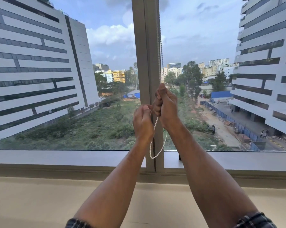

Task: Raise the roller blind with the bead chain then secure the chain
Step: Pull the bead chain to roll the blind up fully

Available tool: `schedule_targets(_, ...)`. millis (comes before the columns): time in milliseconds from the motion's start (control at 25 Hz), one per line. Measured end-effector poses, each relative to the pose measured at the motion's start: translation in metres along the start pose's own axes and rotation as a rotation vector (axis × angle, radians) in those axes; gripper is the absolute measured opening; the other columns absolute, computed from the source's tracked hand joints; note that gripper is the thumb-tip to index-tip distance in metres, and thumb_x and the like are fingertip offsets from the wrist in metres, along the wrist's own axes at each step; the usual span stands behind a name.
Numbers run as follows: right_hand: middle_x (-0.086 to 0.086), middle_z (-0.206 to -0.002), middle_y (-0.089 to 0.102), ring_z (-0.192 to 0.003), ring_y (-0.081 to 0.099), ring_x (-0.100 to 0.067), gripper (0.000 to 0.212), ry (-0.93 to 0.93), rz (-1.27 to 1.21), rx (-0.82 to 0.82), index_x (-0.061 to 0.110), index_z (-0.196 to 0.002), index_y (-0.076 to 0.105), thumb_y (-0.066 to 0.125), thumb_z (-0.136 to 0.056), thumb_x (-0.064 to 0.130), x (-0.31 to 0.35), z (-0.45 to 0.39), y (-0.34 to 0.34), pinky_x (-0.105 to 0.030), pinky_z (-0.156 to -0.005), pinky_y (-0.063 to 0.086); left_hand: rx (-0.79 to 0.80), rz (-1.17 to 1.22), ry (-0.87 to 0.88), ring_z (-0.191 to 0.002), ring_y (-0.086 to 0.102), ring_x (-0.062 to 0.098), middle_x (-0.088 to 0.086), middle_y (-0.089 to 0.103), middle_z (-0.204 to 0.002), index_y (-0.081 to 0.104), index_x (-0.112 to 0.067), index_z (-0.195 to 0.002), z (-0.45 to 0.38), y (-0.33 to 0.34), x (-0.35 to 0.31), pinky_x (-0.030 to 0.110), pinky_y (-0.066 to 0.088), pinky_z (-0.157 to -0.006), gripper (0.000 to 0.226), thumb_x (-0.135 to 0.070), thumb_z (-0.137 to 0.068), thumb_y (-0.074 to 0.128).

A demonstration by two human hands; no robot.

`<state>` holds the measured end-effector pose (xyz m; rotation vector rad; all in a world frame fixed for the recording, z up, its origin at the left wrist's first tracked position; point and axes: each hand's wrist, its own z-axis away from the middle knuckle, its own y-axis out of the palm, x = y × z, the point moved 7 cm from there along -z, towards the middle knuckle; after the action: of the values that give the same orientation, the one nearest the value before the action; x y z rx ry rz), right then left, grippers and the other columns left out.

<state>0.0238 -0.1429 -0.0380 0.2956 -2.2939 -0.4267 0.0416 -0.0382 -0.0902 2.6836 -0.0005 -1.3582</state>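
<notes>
A white bead chain [160,51] hangs down along the right edge of the grey window post [145,63]. My right hand [166,106] is a closed fist around both strands about mid-height of the window. Just left of it and slightly lower, my left hand [143,122] pinches the chain between thumb and fingers. Below the hands the chain's lower loop [157,152] dangles down to the window's bottom rail. The roller blind itself is out of view; the whole pane is uncovered.
A beige sill [40,199] runs across the bottom in front of the grey window frame [56,157]. A small dark fitting [179,157] sits on the bottom rail right of the post. Buildings and greenery lie beyond the glass.
</notes>
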Motion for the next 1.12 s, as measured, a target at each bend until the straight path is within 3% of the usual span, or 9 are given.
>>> schedule_targets(80,-0.001,-0.048,0.053,-0.033,0.042,-0.017,0.047,-0.02,0.073,-0.035,0.022,-0.067,0.067,0.046,-0.106,0.037,-0.008,0.005,0.003,-0.017,-0.039,0.035,-0.026,0.091,0.0,-0.069,0.065,0.014,-0.006,0.07,-0.07,0.069,-0.032,-0.074,-0.014,0.003,-0.029,0.036,0.054,-0.066,0.038,-0.038,-0.099,0.041)
schedule_targets(160,-0.027,-0.066,0.062,-0.045,0.046,-0.042,0.045,0.016,0.118,-0.081,0.002,-0.088,0.072,0.047,-0.107,0.034,-0.027,0.016,0.0,-0.024,-0.05,0.039,0.012,0.249,-0.011,-0.059,0.063,0.006,-0.01,0.069,-0.062,0.071,-0.026,-0.077,-0.028,0.014,-0.054,0.025,0.052,-0.058,0.04,-0.036,-0.102,0.042)
schedule_targets(240,-0.014,-0.054,0.05,-0.037,0.036,-0.024,0.047,0.071,0.123,-0.085,-0.004,-0.079,0.061,0.046,-0.106,0.032,-0.05,0.031,-0.01,-0.022,-0.044,0.029,0.125,0.333,-0.026,-0.051,0.053,0.012,-0.002,0.06,-0.057,0.067,-0.011,-0.077,-0.036,0.029,-0.066,0.023,0.042,-0.049,0.046,-0.032,-0.107,0.039)
schedule_targets(320,0.005,-0.046,0.041,-0.033,0.027,-0.008,0.045,0.13,0.1,-0.075,0.016,-0.065,0.055,0.044,-0.106,0.032,-0.064,0.045,-0.019,-0.016,-0.037,0.022,0.25,0.335,-0.081,-0.045,0.036,0.014,0.002,0.044,-0.053,0.058,-0.01,-0.069,-0.037,0.04,-0.062,0.026,0.03,-0.043,0.052,-0.034,-0.11,0.036)
schedule_targets(480,0.005,-0.048,0.037,-0.035,0.023,-0.005,0.041,0.173,0.061,-0.079,0.023,-0.063,0.05,0.045,-0.102,0.036,-0.071,0.053,-0.03,-0.013,-0.037,0.02,0.403,0.418,-0.245,-0.047,0.008,0.014,-0.003,0.024,-0.048,0.034,-0.019,-0.057,-0.03,0.056,-0.041,0.018,0.014,-0.041,0.058,-0.047,-0.107,0.038)
schedule_targets(680,0.009,-0.053,0.039,-0.043,0.029,-0.006,0.041,0.306,-0.089,-0.067,0.023,-0.067,0.062,0.041,-0.1,0.033,-0.075,0.057,-0.046,-0.021,-0.042,0.018,0.365,0.449,-0.227,-0.033,0.015,0.01,-0.007,0.025,-0.041,0.031,-0.024,-0.052,-0.03,0.055,-0.036,0.016,0.016,-0.039,0.06,-0.048,-0.105,0.046)
schedule_targets(920,-0.005,-0.091,0.064,-0.075,0.06,-0.013,0.029,0.038,0.28,-0.209,0.011,-0.111,0.066,0.04,-0.11,0.024,-0.005,0.007,-0.045,-0.028,-0.065,0.044,0.291,0.279,-0.187,-0.029,0.024,0.011,-0.005,0.032,-0.04,0.042,-0.026,-0.045,-0.009,0.041,0.002,0.019,0.023,-0.036,0.064,-0.049,-0.105,0.044)
schedule_targets(1040,-0.001,-0.085,0.07,-0.072,0.065,-0.014,0.036,0.013,0.213,-0.089,0.011,-0.108,0.069,0.04,-0.11,0.031,0.021,-0.016,-0.015,-0.03,-0.066,0.05,0.325,0.257,-0.233,-0.03,0.024,0.012,-0.005,0.032,-0.04,0.038,-0.025,-0.05,0.013,0.04,0.029,0.022,0.022,-0.035,0.061,-0.049,-0.105,0.043)
schedule_targets(1120,-0.002,-0.071,0.063,-0.057,0.056,-0.016,0.043,0.067,0.166,0.035,0.007,-0.101,0.069,0.038,-0.11,0.035,0.021,-0.02,0.008,-0.031,-0.054,0.044,0.343,0.256,-0.247,-0.03,0.023,0.011,-0.007,0.031,-0.04,0.035,-0.027,-0.049,0.021,0.042,0.036,0.021,0.021,-0.036,0.061,-0.052,-0.104,0.042)
